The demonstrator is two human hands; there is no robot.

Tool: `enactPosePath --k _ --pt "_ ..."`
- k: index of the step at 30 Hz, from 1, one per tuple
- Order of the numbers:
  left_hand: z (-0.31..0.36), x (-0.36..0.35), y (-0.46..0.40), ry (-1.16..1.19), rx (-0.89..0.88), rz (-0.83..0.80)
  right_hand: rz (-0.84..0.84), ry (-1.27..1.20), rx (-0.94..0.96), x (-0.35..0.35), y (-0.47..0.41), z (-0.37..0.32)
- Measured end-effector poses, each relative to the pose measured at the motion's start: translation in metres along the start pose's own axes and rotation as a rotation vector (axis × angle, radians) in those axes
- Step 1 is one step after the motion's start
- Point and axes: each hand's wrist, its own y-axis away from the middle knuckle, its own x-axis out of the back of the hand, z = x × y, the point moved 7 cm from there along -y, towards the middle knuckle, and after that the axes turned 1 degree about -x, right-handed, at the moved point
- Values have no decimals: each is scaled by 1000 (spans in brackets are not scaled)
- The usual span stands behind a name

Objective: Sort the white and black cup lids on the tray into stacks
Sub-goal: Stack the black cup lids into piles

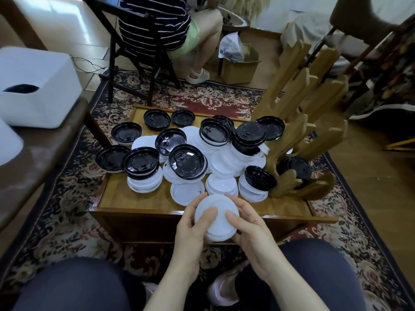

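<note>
Both hands hold a short stack of white lids (219, 213) just in front of the tray's near edge. My left hand (190, 230) grips its left side, thumb on top. My right hand (249, 230) grips its right side, thumb also on top. On the wooden tray (139, 198) lies a mixed heap: several black lids (187, 161) rest rim-up on and among several white lids (186, 194). More black lids (156, 119) sit singly toward the tray's far edge.
A wooden cup rack (301, 135) stands on the tray's right side, with a black lid (296, 167) behind its base. A white box (36, 86) sits on a brown seat at left. A person sits on a folding chair (134, 52) beyond the tray. My knees frame the bottom.
</note>
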Motion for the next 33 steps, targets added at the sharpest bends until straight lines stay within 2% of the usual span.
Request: enactPosePath --k 12,20,25,27,33 --pt "30 5 6 36 -54 111 8 32 75 -16 0 -13" --pt "81 17 20 -4 -169 64 -64 -43 131 -58 -1 -42" --pt "125 58 40 -52 -373 298 -144 7 178 -108 -5 -54" --pt "136 82 45 -40 -419 344 -205 41 162 -136 -7 -54" --pt "166 180 59 37 -458 569 -423 91 46 -234 -20 -28"
